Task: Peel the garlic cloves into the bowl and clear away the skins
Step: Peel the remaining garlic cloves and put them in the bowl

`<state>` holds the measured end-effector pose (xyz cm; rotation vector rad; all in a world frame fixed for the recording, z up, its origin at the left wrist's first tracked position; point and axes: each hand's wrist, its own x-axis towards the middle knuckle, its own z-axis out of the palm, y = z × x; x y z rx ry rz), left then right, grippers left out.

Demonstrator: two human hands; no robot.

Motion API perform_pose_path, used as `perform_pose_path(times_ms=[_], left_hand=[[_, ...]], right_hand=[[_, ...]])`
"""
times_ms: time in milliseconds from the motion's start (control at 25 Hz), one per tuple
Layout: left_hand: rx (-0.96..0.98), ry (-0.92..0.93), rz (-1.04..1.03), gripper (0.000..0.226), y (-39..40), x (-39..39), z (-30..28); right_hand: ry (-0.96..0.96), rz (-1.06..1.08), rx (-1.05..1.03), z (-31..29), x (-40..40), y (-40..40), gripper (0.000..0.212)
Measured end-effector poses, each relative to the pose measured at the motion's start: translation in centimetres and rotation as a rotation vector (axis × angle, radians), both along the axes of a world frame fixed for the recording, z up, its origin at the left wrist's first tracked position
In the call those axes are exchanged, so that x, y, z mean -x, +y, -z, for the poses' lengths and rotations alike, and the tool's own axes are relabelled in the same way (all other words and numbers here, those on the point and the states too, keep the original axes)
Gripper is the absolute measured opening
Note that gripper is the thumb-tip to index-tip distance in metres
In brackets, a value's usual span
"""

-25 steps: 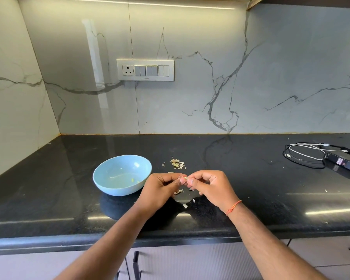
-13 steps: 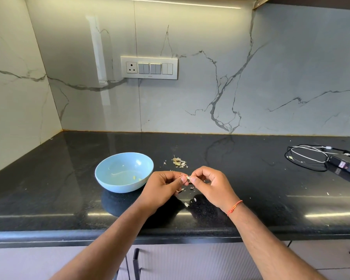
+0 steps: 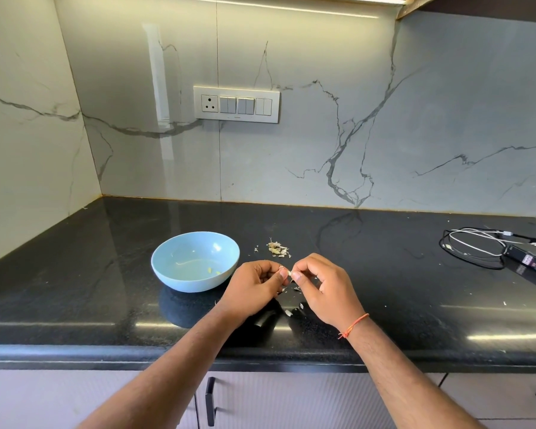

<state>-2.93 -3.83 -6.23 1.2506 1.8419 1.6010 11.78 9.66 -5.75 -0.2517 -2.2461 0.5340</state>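
Observation:
A small white garlic clove [image 3: 288, 271] is pinched between the fingertips of my left hand [image 3: 254, 289] and my right hand [image 3: 322, 289], just above the black countertop [image 3: 75, 289]. Most of the clove is hidden by my fingers. To the left of my hands stands a light blue bowl [image 3: 195, 261] with a few small pale bits in its bottom. A little pile of garlic skins [image 3: 277, 249] lies just behind my hands. More loose skin flakes [image 3: 293, 311] lie on the counter below my hands.
A coiled white cable [image 3: 471, 246] and a black power adapter [image 3: 529, 260] lie at the far right of the counter. A marble backsplash carries a switch panel [image 3: 236, 104]. Cabinet handles [image 3: 210, 400] show below the counter's front edge.
Both hands stay together on the clove with only small finger movements. The camera has tilted slightly, so the scene sits a little differently in the frame.

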Motion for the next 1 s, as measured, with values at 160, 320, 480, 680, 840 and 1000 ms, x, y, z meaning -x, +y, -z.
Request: perform_pose_path(times_ms=[160, 320, 480, 680, 840, 1000], left_hand=[[-0.008, -0.031, 0.009, 0.020, 0.0, 0.0, -0.2], [0.003, -0.068, 0.044, 0.023, 0.0, 0.1, -0.3], [-0.074, -0.216, -0.001, 0.026, -0.3, 0.0, -0.9], [-0.097, -0.212, -0.011, 0.016, -0.5, 0.0, -0.9], [-0.106, -0.207, -0.010, 0.008, -0.3, 0.1, -0.6], [-0.105, -0.153, 0.026, 0.010, -0.4, 0.0, -0.5]], right_hand=[[-0.016, -0.009, 0.071, 0.0, 0.1, 0.2, 0.009], [-0.058, -0.032, 0.216, -0.1, 0.2, 0.3, 0.010], [-0.032, -0.078, 0.244, -0.1, -0.2, 0.2, 0.013], [0.026, 0.000, 0.358, 0.0, 0.0, 0.4, 0.014], [0.009, 0.002, 0.364, 0.1, -0.1, 0.2, 0.022], [0.014, 0.001, 0.351, -0.1, -0.3, 0.1, 0.011]])
